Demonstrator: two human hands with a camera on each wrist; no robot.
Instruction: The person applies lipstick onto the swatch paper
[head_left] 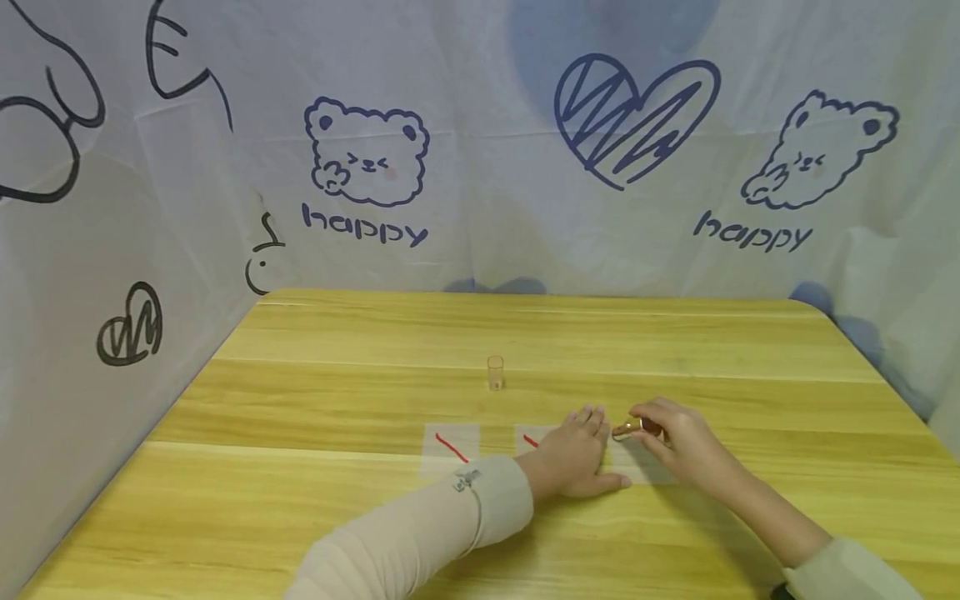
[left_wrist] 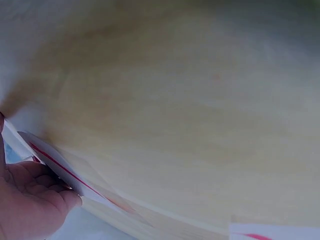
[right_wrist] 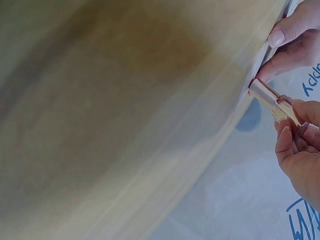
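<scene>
My left hand (head_left: 576,454) lies with its fingers fairly straight over a white paper square (head_left: 525,432) that shows a red stroke. In my right hand (head_left: 690,446) is a lipstick (head_left: 628,429) with a shiny gold tube, pinched between thumb and fingers. The lipstick's tip points left, close to my left fingertips, above another pale paper square (head_left: 645,468). The right wrist view shows the lipstick tube (right_wrist: 267,97) tilted against the surface near my left hand's fingers. In the left wrist view, my left hand (left_wrist: 37,200) touches the paper with the red line.
A clear cap (head_left: 495,373) stands upright farther back on the wooden table (head_left: 337,392). A further paper square (head_left: 442,467) with a red diagonal stroke lies to the left. Behind the table hangs a white cloth (head_left: 487,167) with drawn bears and hearts.
</scene>
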